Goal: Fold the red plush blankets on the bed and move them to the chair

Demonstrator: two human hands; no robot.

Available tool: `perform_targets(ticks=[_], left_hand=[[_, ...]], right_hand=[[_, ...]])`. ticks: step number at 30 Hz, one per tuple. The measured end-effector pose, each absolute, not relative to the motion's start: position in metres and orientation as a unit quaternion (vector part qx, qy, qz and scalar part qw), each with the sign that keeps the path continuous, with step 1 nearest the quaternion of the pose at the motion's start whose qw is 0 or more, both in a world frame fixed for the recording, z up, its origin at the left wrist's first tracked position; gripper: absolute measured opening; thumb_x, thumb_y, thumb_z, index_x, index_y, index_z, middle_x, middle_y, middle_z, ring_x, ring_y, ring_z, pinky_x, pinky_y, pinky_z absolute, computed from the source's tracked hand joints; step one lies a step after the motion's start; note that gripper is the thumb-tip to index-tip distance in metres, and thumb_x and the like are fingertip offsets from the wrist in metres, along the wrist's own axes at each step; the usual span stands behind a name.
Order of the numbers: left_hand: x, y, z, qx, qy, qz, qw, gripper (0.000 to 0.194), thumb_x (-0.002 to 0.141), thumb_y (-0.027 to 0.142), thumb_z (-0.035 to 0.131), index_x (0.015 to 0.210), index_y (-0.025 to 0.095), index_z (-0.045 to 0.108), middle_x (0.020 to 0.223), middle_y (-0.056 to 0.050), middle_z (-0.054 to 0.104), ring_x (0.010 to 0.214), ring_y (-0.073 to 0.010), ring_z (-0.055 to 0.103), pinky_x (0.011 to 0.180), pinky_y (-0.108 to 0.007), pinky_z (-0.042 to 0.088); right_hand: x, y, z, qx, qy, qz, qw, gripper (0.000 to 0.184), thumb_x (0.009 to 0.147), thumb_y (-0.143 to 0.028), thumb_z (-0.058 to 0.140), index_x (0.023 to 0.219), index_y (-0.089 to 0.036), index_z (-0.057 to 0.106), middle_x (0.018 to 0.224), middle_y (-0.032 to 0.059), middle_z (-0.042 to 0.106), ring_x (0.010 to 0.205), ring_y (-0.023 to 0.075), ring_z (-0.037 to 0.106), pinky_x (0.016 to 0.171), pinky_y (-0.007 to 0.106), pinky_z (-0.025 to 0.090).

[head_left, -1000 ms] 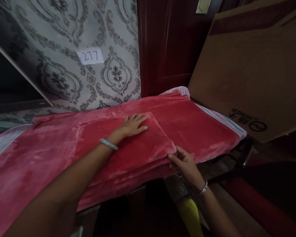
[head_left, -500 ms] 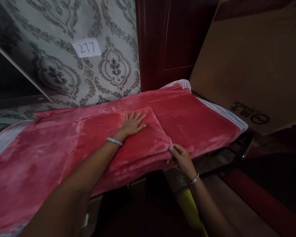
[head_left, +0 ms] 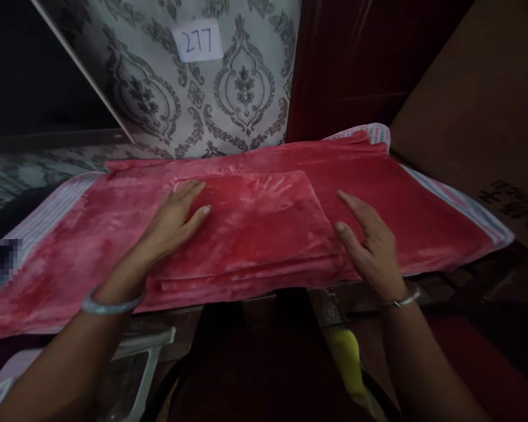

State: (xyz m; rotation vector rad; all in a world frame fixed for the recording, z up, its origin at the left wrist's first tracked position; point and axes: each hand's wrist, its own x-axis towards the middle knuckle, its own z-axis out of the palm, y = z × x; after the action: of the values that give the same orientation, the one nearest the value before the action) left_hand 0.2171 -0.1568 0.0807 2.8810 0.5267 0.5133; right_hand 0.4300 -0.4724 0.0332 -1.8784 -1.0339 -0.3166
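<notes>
A folded red plush cloth [head_left: 255,228] lies as a flat rectangle on top of a wider red plush blanket [head_left: 422,217] with striped edging at both ends. My left hand [head_left: 173,217], fingers stretched and thumb apart, is at the left edge of the folded cloth. Just beyond its right edge, my right hand [head_left: 372,246] hovers with thumb and fingers apart, holding nothing. Whether the left palm touches the cloth I cannot tell. Faint press marks show on the folded cloth near its far edge.
Behind the blanket stands a patterned wall [head_left: 246,88] with a paper sign [head_left: 198,40] reading 277. A dark red door [head_left: 347,70] and a large cardboard box [head_left: 479,117] are at the right. Below are a pale frame [head_left: 149,357] and a yellow object [head_left: 347,354].
My left hand has come off the middle of the folded cloth to its left edge. My right hand has let go of the near right corner and opened. The view has shifted.
</notes>
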Motion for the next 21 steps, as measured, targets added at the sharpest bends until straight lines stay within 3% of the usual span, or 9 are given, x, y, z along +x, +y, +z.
perform_targets(ticks=[4,7,11,21], left_hand=[[0.187,-0.167,0.044,0.967,0.199,0.152,0.038,0.071,0.098,0.063,0.04,0.158,0.026,0.038,0.169,-0.009,0.027,0.158,-0.0361,0.015,0.125,-0.064,0.012],[0.181,-0.169,0.003,0.972,0.209,0.109,0.018,0.069,0.099,0.062,0.04,0.159,0.028,0.037,0.17,-0.009,0.024,0.158,-0.0384,0.013,0.122,-0.069,0.014],[0.179,-0.164,-0.02,0.973,0.213,0.089,0.008,0.07,0.1,0.063,0.039,0.161,0.03,0.031,0.171,-0.008,0.021,0.158,-0.0379,0.014,0.122,-0.069,0.018],[0.177,-0.163,-0.023,0.971,0.207,0.116,0.015,0.073,0.098,0.065,0.045,0.161,0.032,0.031,0.17,-0.008,0.026,0.157,-0.0389,0.017,0.121,-0.07,0.02]], right_hand=[[0.434,-0.426,0.017,-0.79,-0.514,-0.108,0.316,0.07,0.098,-0.063,0.048,0.16,-0.031,0.035,0.166,0.0081,0.033,0.152,0.0373,0.027,0.12,0.063,0.026],[0.44,-0.414,-0.026,-0.82,-0.514,-0.071,0.24,0.069,0.1,-0.062,0.044,0.159,-0.028,0.037,0.166,0.0114,0.032,0.153,0.0389,0.023,0.116,0.065,0.032],[0.444,-0.419,-0.052,-0.838,-0.501,-0.07,0.204,0.068,0.102,-0.061,0.039,0.16,-0.027,0.034,0.168,0.0103,0.029,0.155,0.0364,0.02,0.114,0.062,0.038],[0.441,-0.417,-0.05,-0.839,-0.504,-0.095,0.183,0.064,0.103,-0.057,0.036,0.16,-0.027,0.035,0.166,0.0094,0.033,0.155,0.0335,0.024,0.114,0.058,0.04]])
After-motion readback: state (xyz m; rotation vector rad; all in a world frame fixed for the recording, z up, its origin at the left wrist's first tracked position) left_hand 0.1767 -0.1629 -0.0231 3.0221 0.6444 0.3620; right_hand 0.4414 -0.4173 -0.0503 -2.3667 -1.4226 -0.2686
